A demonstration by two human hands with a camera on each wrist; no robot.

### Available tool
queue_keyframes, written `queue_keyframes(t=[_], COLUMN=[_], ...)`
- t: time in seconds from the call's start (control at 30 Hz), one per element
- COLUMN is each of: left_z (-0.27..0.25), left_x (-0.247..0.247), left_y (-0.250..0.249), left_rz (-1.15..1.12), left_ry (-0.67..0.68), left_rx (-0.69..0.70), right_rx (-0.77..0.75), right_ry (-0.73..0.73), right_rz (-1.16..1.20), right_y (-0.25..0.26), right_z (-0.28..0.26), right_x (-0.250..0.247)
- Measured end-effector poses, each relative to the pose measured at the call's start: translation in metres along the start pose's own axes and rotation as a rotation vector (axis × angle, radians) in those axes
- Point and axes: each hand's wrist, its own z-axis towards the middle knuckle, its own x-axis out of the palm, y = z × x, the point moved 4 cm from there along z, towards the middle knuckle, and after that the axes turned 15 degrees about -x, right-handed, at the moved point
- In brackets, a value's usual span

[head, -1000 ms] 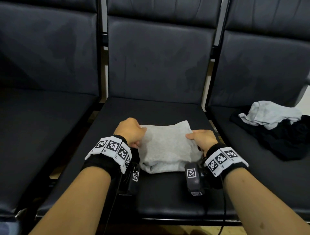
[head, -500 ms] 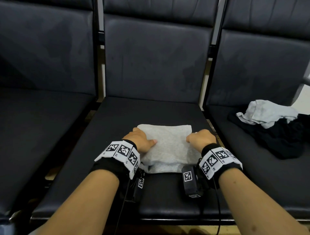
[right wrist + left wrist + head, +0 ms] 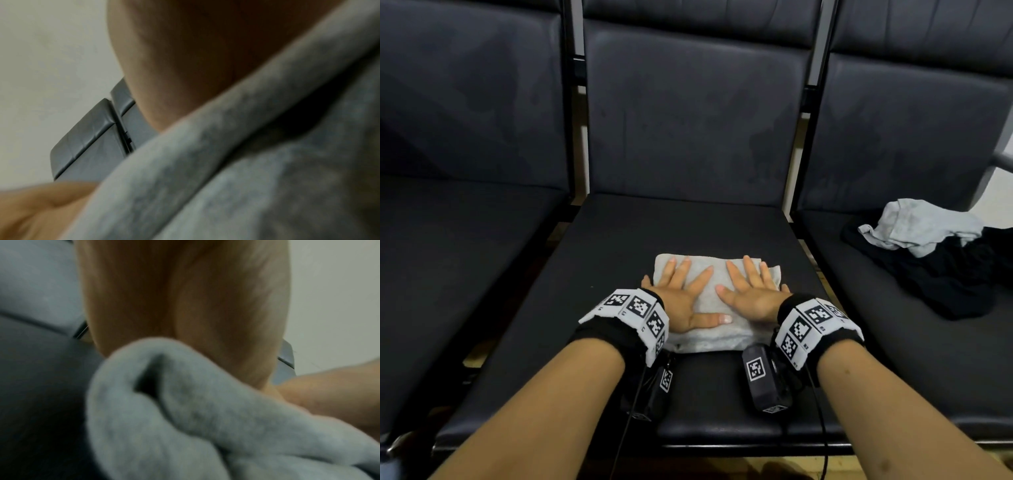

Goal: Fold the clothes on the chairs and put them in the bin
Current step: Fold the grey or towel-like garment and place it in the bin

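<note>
Grey cloth [image 3: 717,301]: folded, on the middle seat [image 3: 619,246], under both hands. Left hand [image 3: 681,298], right hand [image 3: 751,291]: fingers spread, pressing flat. Unfolded clothes [image 3: 928,253]: seat right of right hand.

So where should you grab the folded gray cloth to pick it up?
Take the gray cloth by its left and right ends, one hand sliding under each. It lies flat on the middle seat, several layers thick, so a side grip should keep the folds together.
</note>
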Motion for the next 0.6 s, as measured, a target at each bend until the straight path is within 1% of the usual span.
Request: queue_keyframes(t=[0.17,0.3,0.33,0.37,0.4,0.43,0.47,0.5,0.53,0.57,0.6], left_z=[0.003,0.002,0.001,-0.001,-0.003,-0.006,-0.009,-0.011,-0.013,-0.013,-0.014], left_x=[0.005,0.004,0.001,-0.004,-0.012,-0.023,-0.033,-0.040,-0.045,-0.046,-0.043], left_y=[0.002,0.001,0.003,0.003,0.005,0.008,0.014,0.022,0.031,0.038,0.041], left_rz=[0.028,0.001,-0.053,-0.159,-0.313,-0.474,-0.599,-0.681,-0.752,-0.816,-0.864], left_ry=[0.007,0.016,0.024,0.019,-0.023,-0.122,-0.257,-0.371,-0.423,-0.398,-0.319], left_rx=[-0.010,0.011,0.015,0.016,0.015,-0.005,-0.052,-0.136,-0.240,-0.343,-0.419], right_rx=[-0.001,-0.006,-0.014,-0.022,-0.030,-0.026,0.003,0.063,0.153,0.258,0.343], right_ry=[0.027,0.009,-0.006,-0.033,-0.083,-0.172,-0.294,-0.423,-0.518,-0.555,-0.532], right_rz=[-0.001,0.021,0.034,0.061,0.111,0.207,0.321,0.406,0.445,0.459,0.463], right_y=[-0.002,-0.003,-0.003,-0.003,-0.005,-0.007,-0.011,-0.017,-0.023,-0.028,-0.032], right_z=[0.002,0.002,0.004,0.004,0.003,0.002,-0.002,-0.005,-0.011,-0.016,-0.020], right_x=[0.004,0.004,0.002,-0.001,-0.005,-0.011,-0.019,-0.025,-0.031,-0.033,-0.033])
